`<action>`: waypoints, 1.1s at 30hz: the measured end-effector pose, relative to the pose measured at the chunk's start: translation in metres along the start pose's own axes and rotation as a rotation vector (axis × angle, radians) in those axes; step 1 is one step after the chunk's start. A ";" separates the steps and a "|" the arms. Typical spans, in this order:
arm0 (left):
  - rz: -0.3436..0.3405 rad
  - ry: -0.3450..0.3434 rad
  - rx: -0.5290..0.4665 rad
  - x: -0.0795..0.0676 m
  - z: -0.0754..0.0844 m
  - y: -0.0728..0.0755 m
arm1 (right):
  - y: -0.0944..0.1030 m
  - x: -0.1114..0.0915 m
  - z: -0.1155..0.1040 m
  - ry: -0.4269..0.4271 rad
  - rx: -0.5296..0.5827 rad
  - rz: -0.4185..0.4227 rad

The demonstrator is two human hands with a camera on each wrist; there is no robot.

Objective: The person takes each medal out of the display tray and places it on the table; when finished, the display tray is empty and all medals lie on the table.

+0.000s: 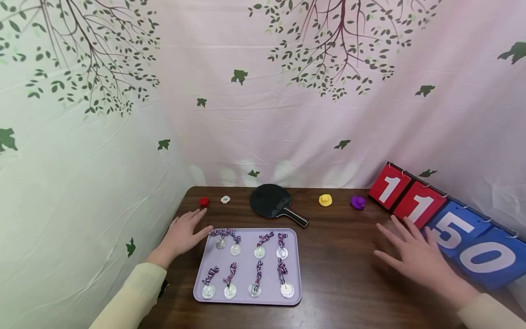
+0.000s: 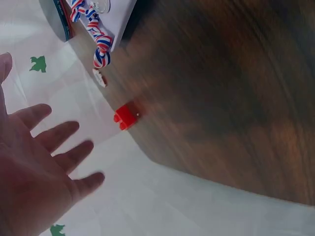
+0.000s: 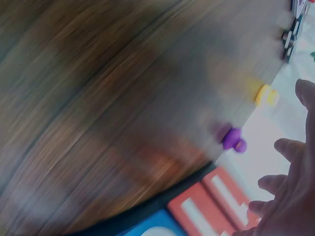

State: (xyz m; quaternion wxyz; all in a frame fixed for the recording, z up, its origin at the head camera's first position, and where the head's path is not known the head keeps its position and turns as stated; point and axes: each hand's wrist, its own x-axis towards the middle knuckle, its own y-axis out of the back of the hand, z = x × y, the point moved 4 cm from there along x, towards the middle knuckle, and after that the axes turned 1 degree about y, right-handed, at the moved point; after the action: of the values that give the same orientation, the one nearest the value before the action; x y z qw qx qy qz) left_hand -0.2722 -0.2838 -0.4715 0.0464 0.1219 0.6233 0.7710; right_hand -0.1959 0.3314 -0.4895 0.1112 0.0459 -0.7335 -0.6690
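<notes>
Partly behind the right hand (image 1: 419, 257), the scoreboard (image 1: 454, 224)

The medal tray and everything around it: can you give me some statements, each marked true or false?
1. The tray holds eight medals. True.
2. The left hand grips the red block. False: it holds nothing; the red block lies on the table.
3. The yellow duck sits between the paddle and the purple duck. True.
4. The blue cards show 1 and 1. False: they show 5 and 0.
5. The right hand holds nothing. True.
</notes>
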 end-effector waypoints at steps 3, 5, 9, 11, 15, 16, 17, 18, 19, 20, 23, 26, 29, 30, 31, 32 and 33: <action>-0.042 0.026 -0.078 -0.002 -0.002 -0.003 | -0.007 0.012 -0.018 0.025 0.006 -0.008; -0.076 0.051 -0.135 -0.003 -0.005 -0.006 | -0.012 0.021 -0.033 0.052 0.023 -0.002; -0.103 0.085 -0.266 -0.008 -0.008 -0.013 | -0.021 0.035 -0.065 0.142 0.086 0.048; -0.101 0.082 -0.334 -0.010 -0.010 -0.017 | -0.025 0.041 -0.082 0.191 0.131 0.068; -0.111 0.082 -0.435 -0.018 -0.015 -0.028 | -0.033 0.051 -0.118 0.250 0.260 0.027; -0.114 0.084 -0.447 -0.020 -0.016 -0.031 | -0.035 0.053 -0.127 0.256 0.297 0.009; -0.120 0.094 -0.461 -0.023 -0.019 -0.034 | -0.036 0.055 -0.136 0.268 0.331 -0.006; -0.125 0.105 -0.473 -0.025 -0.021 -0.037 | -0.038 0.057 -0.145 0.280 0.366 -0.019; -0.128 0.113 -0.482 -0.027 -0.023 -0.040 | -0.039 0.059 -0.154 0.296 0.391 -0.025; -0.132 0.124 -0.490 -0.030 -0.025 -0.042 | -0.041 0.062 -0.162 0.307 0.417 -0.028; -0.142 0.161 -0.536 -0.037 -0.029 -0.049 | -0.047 0.069 -0.184 0.339 0.475 -0.037; -0.169 0.192 -0.597 -0.045 -0.031 -0.054 | -0.053 0.076 -0.202 0.347 0.498 -0.049; -0.204 0.202 -0.662 -0.052 -0.032 -0.058 | -0.058 0.084 -0.215 0.344 0.501 -0.064; -0.217 0.197 -0.680 -0.055 -0.029 -0.056 | -0.060 0.086 -0.217 0.335 0.491 -0.072; -0.229 0.182 -0.693 -0.058 -0.025 -0.053 | -0.061 0.088 -0.219 0.333 0.479 -0.077; -0.240 0.169 -0.700 -0.060 -0.023 -0.052 | -0.063 0.090 -0.221 0.331 0.468 -0.082; -0.251 0.151 -0.712 -0.062 -0.023 -0.052 | -0.064 0.091 -0.223 0.328 0.458 -0.093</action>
State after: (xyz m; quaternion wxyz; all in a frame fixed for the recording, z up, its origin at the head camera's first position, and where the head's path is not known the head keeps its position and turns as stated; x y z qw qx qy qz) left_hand -0.2225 -0.3077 -0.5341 0.1338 -0.0361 0.3281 0.9344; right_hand -0.2399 0.0889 -0.5262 0.1845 0.2110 -0.8347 -0.4741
